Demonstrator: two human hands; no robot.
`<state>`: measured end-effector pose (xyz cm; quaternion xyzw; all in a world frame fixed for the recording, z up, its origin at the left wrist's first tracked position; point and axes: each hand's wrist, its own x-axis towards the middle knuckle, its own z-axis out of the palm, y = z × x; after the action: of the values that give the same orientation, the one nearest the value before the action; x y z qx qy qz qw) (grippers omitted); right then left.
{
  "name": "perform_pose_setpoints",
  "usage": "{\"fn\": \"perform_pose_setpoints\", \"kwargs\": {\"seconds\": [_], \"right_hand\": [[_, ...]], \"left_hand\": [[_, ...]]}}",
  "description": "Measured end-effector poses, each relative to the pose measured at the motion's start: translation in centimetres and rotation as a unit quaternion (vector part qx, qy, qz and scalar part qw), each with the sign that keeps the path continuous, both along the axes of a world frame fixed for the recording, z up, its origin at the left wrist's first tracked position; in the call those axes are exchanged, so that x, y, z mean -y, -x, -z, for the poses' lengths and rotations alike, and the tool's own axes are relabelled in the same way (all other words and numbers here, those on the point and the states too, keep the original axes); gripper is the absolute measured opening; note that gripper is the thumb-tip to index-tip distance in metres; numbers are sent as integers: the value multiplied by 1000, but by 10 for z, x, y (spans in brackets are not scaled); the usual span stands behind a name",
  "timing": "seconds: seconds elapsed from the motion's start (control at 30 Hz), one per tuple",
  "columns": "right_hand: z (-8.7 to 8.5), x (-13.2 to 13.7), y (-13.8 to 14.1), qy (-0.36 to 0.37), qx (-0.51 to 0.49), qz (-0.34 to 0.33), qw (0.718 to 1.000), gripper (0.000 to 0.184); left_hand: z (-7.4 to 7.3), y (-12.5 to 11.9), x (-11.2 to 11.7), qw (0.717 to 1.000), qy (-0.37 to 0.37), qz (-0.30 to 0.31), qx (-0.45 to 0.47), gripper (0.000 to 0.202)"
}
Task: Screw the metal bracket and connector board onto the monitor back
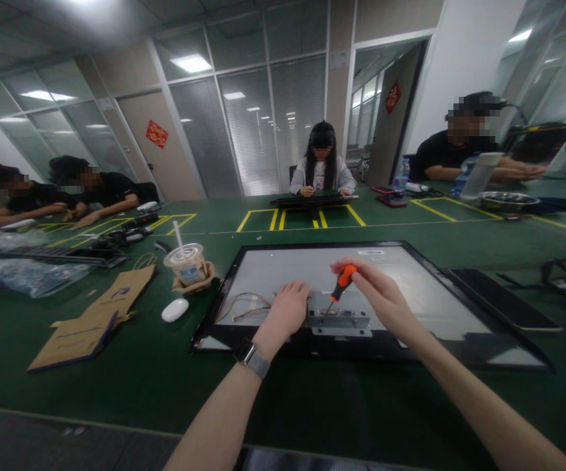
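My right hand (378,291) is closed round an orange and black screwdriver (344,282), which leans with its tip down at the connector row of a metal bracket (340,322). The bracket lies near the front edge of a large flat display panel (273,261), whose pale back faces up inside a black frame. My left hand (288,307) lies on the panel, touching the bracket's left end, its fingers stretched forward and their tips partly hidden. A smartwatch is on that wrist. Thin coloured wires (250,302) run across the panel left of this hand.
Left of the panel are a white mouse (175,310), a drink cup (186,265) in a cardboard holder and a brown paper bag (99,314). A long black part (503,299) lies to the right. Across the green table (165,386), several people sit; one works on a dark panel (312,200).
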<state>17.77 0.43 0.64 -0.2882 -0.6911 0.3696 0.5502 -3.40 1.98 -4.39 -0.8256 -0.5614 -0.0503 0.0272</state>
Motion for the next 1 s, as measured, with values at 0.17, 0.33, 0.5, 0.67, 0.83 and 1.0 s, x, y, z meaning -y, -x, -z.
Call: {"fn": "perform_pose_setpoints", "kwargs": {"seconds": [0.17, 0.33, 0.5, 0.67, 0.83, 1.0], "right_hand": [[-2, 0, 1, -52, 0, 14, 999, 17], [-1, 0, 1, -73, 3, 69, 995, 13], [2, 1, 2, -102, 16, 134, 986, 11], [0, 7, 6, -144, 31, 161, 976, 9], [-2, 12, 9, -178, 52, 191, 964, 10], [-1, 13, 9, -197, 68, 205, 956, 10]], "left_hand": [[-2, -1, 1, 1000, 3, -2, -1, 44], [-3, -1, 2, 1000, 4, 1, -1, 45], [-1, -1, 1, 1000, -2, 0, -1, 43], [-1, 0, 0, 1000, -2, 3, -2, 43], [-3, -1, 2, 1000, 0, 4, -1, 42], [-4, -1, 3, 1000, 4, 2, -4, 43]]}}
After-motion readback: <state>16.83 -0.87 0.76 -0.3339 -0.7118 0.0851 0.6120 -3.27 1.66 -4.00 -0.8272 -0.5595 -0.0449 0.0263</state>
